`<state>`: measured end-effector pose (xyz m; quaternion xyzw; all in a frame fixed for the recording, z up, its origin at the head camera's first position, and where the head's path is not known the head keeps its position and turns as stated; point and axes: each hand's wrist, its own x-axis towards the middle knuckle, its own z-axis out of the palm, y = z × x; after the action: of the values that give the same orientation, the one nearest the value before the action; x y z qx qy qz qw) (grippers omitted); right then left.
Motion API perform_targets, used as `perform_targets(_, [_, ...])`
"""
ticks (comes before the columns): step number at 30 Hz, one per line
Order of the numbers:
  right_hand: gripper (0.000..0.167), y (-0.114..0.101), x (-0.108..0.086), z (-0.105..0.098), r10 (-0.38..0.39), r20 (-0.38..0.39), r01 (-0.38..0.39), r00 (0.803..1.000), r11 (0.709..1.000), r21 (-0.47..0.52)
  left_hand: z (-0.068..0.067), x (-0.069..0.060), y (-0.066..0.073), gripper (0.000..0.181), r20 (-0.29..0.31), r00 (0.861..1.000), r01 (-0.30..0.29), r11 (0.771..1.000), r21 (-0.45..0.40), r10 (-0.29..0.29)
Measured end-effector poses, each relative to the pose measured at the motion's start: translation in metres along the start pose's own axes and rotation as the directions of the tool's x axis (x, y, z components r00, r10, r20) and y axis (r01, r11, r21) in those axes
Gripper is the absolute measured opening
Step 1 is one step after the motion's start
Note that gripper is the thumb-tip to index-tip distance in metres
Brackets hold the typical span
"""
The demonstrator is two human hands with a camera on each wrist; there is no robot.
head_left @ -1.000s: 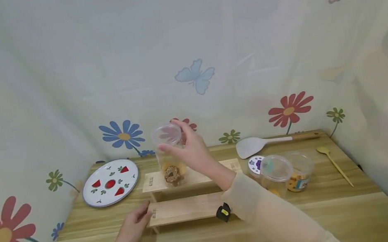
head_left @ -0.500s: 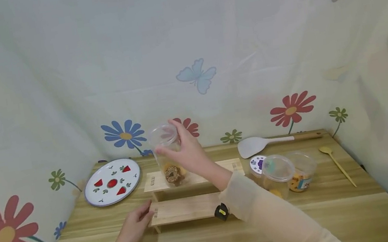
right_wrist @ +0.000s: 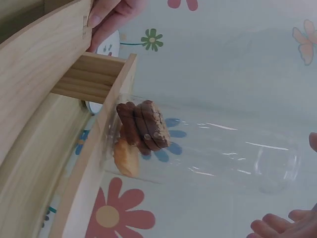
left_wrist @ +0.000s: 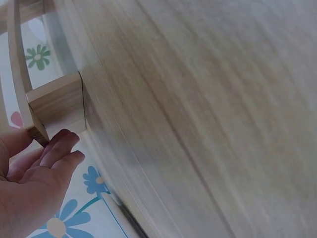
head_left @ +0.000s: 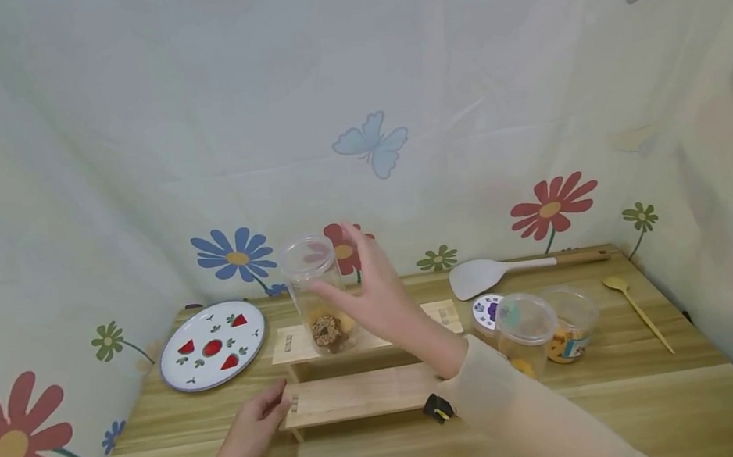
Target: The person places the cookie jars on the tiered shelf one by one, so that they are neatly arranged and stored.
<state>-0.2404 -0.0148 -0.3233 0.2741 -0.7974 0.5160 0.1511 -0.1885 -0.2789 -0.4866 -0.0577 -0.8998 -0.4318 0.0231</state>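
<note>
A tall clear plastic jar with a lid stands upright on the upper step of a two-step wooden rack. Cookies lie at its bottom, some brown and nut-topped, one pale. Just right of the jar my right hand is spread, thumb and fingers apart; the right wrist view shows a gap between its fingers and the jar. My left hand grips the left end of the lower step, thumb on top and fingers underneath, as the left wrist view also shows.
A white plate with strawberry-like patterns lies left of the rack. To the right stand a jar with a patterned lid and two clear tubs, one lidded, one with snacks. A white spatula and yellow spoon lie beyond.
My right hand has let go of the jar and drawn back to the right. The jar, slightly tilted half a second ago, now stands upright. My left hand keeps its place.
</note>
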Motion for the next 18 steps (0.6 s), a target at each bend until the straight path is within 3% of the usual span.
perform_targets(5, [0.08,-0.009,-0.017,-0.017,-0.088,0.025,0.089,0.996,0.994,-0.065,0.0,-0.002,-0.003,0.04,-0.001,1.0,-0.025,1.0,0.001,0.025])
perform_targets(11, [0.072,-0.019,-0.028,-0.04,-0.184,0.007,0.182,0.983,0.965,-0.188,-0.003,-0.002,-0.003,0.041,0.003,1.0,-0.027,0.999,-0.025,0.027])
perform_targets(18, [0.058,-0.026,-0.048,-0.073,-0.231,-0.025,0.223,0.973,0.957,-0.184,-0.001,0.0,-0.007,0.042,-0.004,1.0,-0.025,0.999,-0.035,0.025])
